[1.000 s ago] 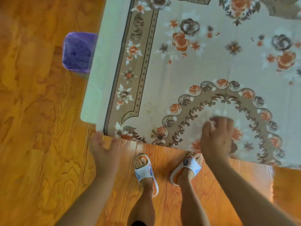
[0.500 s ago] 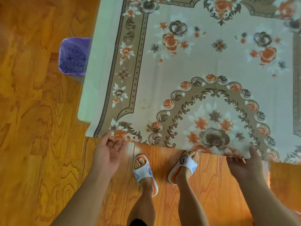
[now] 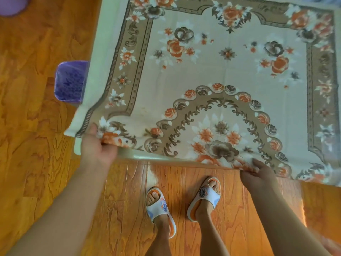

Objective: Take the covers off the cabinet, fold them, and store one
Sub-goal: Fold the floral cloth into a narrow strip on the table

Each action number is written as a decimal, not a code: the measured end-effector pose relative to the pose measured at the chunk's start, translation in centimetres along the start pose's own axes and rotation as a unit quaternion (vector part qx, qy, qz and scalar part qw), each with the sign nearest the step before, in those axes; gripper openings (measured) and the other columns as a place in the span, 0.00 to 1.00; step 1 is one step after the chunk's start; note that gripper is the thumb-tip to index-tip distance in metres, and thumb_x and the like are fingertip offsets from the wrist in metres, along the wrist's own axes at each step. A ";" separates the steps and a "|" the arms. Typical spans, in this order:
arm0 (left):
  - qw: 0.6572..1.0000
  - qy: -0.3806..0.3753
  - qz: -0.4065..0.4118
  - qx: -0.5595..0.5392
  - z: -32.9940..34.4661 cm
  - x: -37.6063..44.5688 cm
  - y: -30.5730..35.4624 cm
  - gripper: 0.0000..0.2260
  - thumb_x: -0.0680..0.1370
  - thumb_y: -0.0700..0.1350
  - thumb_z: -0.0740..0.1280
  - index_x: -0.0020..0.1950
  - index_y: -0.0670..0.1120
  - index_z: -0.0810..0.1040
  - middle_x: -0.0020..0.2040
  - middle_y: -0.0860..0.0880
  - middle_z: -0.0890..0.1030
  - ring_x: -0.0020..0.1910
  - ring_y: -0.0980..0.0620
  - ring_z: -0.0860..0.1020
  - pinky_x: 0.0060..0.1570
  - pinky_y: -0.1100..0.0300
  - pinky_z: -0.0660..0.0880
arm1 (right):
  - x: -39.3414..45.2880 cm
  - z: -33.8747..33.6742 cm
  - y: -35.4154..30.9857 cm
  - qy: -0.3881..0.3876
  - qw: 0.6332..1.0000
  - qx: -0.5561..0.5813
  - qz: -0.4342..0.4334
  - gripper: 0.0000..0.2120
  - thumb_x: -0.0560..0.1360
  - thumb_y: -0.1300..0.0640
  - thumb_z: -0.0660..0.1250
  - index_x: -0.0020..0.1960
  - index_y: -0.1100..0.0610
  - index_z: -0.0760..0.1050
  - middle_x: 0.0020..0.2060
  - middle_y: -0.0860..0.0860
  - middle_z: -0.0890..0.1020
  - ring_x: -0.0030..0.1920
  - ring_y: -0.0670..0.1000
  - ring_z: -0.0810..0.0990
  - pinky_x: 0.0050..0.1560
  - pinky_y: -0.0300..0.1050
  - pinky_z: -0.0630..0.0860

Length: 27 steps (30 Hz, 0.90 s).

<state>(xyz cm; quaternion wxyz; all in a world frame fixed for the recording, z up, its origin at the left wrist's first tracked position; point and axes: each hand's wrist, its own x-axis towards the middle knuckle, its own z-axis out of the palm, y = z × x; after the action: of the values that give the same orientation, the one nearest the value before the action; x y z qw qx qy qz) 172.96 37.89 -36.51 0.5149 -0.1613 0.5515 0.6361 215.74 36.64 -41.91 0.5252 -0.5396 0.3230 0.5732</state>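
Observation:
A beige floral cover (image 3: pixel 221 74) with orange and brown roses lies spread over the pale cabinet top (image 3: pixel 96 58). My left hand (image 3: pixel 97 146) grips the cover's near left corner, thumb on top and fingers under the edge. My right hand (image 3: pixel 258 174) pinches the near edge further right, by the large brown flower. The near edge is lifted slightly, and the cabinet's pale front rim (image 3: pixel 156 157) shows beneath it.
A purple bin (image 3: pixel 71 82) stands on the wooden floor (image 3: pixel 36 163) to the left of the cabinet. Another purple object (image 3: pixel 11 4) sits at the top left corner. My feet in white slippers (image 3: pixel 160 206) stand close to the cabinet front.
Both hands have come to the near edge of the cover and taken hold of it; the right hand left the top of the cloth. The edge now sits lifted off the rim.

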 end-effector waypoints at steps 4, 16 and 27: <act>0.998 0.033 0.027 0.038 -0.1 2.9 2.8 0.16 0.86 0.48 0.56 0.68 0.44 0.78 0.60 0.41 0.84 0.58 0.42 0.84 0.59 0.39 0.79 | -2.0 4.9 3.7 0.021 0.997 -0.079 -0.002 0.06 0.81 0.63 0.63 0.53 0.64 0.77 0.48 0.59 0.84 0.51 0.58 0.83 0.61 0.54 0.78; 0.984 0.044 -0.090 0.146 -5.2 -0.7 -2.9 0.11 0.85 0.42 0.61 0.65 0.42 0.77 0.55 0.44 0.86 0.56 0.48 0.85 0.61 0.49 0.79 | -2.0 2.9 -4.5 0.014 0.977 -0.183 -0.105 0.07 0.83 0.60 0.59 0.55 0.59 0.76 0.49 0.49 0.82 0.45 0.42 0.80 0.46 0.42 0.84; 0.953 0.101 0.020 0.283 -8.0 0.6 -0.3 0.09 0.83 0.44 0.66 0.59 0.41 0.78 0.48 0.42 0.86 0.42 0.48 0.87 0.43 0.55 0.85 | 0.4 3.6 -2.9 0.074 0.957 -0.243 -0.140 0.17 0.77 0.55 0.72 0.65 0.57 0.78 0.52 0.50 0.83 0.36 0.44 0.78 0.29 0.34 0.76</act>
<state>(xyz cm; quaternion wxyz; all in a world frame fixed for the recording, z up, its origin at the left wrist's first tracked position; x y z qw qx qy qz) 170.06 31.20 -39.78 0.4686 -0.0610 0.7612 0.4441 217.58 40.78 -40.97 0.4280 -0.7319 0.1329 0.5133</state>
